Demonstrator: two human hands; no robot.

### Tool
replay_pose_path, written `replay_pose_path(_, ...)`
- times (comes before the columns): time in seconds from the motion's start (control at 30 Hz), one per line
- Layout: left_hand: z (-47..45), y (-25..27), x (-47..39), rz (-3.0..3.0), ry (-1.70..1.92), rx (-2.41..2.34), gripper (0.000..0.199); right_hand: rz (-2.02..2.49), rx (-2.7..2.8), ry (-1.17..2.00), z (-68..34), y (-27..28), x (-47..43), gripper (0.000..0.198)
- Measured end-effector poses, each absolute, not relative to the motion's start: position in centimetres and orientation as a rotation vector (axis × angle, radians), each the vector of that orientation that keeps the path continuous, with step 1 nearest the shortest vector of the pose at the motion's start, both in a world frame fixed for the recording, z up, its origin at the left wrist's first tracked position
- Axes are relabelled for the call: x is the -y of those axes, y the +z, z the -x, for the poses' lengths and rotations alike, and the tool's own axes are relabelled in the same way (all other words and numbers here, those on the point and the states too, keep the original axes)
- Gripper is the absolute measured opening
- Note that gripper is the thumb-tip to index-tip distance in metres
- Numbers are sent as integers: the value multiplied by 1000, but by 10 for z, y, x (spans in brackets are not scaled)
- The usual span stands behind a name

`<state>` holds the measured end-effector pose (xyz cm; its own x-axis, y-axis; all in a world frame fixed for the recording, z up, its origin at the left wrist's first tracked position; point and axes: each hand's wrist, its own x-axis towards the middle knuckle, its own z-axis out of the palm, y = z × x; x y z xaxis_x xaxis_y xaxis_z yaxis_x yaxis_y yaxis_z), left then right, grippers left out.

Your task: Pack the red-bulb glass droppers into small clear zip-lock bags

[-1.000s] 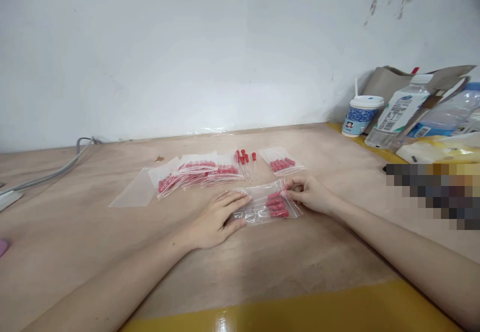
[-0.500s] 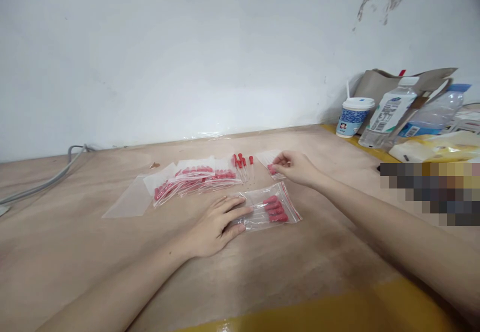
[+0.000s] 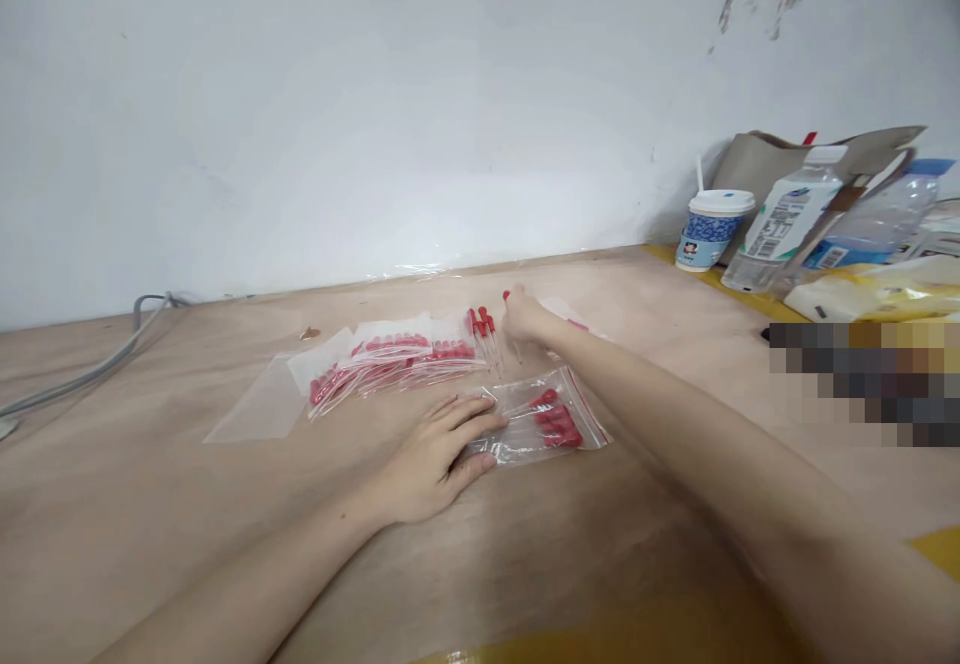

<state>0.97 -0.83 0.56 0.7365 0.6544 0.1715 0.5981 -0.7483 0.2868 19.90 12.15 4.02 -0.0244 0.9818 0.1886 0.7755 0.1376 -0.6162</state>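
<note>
My left hand (image 3: 446, 449) lies on the closed end of a clear zip bag (image 3: 517, 452), its fingers stretched out. Several glass droppers with red rubber bulbs (image 3: 559, 424) show inside that bag. Farther out, my right hand (image 3: 529, 319) is closed on a dropper (image 3: 507, 295); the red bulb shows above its fingers and a thin tip below. Just left of it lie several loose droppers (image 3: 481, 322). Partly hidden behind my right wrist is another small bag (image 3: 562, 311) with something red in it.
Left of the loose droppers lies an overlapping pile of filled zip bags (image 3: 390, 362), with a flat translucent bag (image 3: 259, 404) beside it. A grey cable (image 3: 112, 359) runs at the left. At the right stand a paper cup (image 3: 709, 231), a bottle (image 3: 784, 219) and plastic packaging (image 3: 885, 292).
My right hand has moved left from the small bag to the single dropper and closed on it. The droppers in the front bag have shifted slightly; my left hand stays on it.
</note>
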Motion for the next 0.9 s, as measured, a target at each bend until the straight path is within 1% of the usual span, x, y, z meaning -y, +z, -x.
replay_pose_path(0.1,-10,6,8,-2730,363,-1007,39,1552,1680,499,-237,49,-100,42)
replay_pose_path(0.17,-10,7,8,-2730,350,-1010,40,1409,1454,650,-263,46,-81,43)
replay_pose_path(0.23,-11,8,8,-2723,347,-1025,42,1338,1260,818,-284,36,-62,39)
replay_pose_path(0.3,-11,8,8,-2719,353,-1035,44,1300,1163,880,-295,23,-45,34)
replay_pose_path(0.4,-10,8,8,-2715,380,-1026,44,1284,1043,887,-300,9,-31,36)
replay_pose_path(0.5,-9,7,8,-2703,398,-1015,41,1261,984,896,-297,1,-28,39)
replay_pose_path(0.77,-11,9,9,-2674,384,-1041,39,1148,969,1050,-285,-10,-27,37)
replay_pose_path(0.9,-11,9,9,-2675,407,-1031,39,1165,1014,1023,-288,-6,-23,38)
